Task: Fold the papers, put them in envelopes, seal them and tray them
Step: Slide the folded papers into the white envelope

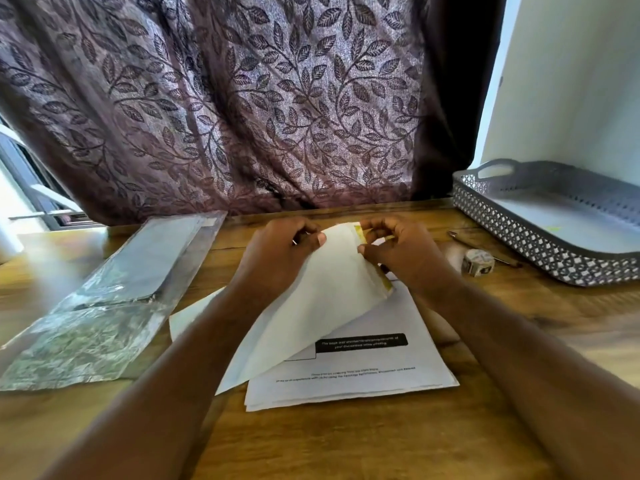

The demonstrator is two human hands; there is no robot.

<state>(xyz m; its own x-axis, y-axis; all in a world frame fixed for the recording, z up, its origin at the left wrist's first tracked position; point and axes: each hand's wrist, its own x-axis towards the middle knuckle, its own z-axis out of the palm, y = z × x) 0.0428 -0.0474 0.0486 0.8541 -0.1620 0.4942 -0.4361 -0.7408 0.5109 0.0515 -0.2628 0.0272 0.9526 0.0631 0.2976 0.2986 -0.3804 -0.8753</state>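
A white envelope (311, 306) with a yellow strip along its top edge is held tilted above the table, its lower corner pointing toward me. My left hand (280, 251) pinches its upper left edge. My right hand (398, 251) grips the top right by the yellow strip. Under it lies a stack of printed papers (363, 372) with a black label. A grey perforated tray (540, 244) stands at the right; a sheet seems to lie in it.
A clear plastic packet of envelopes (114, 292) lies at the left on the wooden table (346, 445). A small roll of tape (478, 261) and a pen (464, 239) sit between my right hand and the tray. A leaf-patterned curtain (242, 98) hangs behind.
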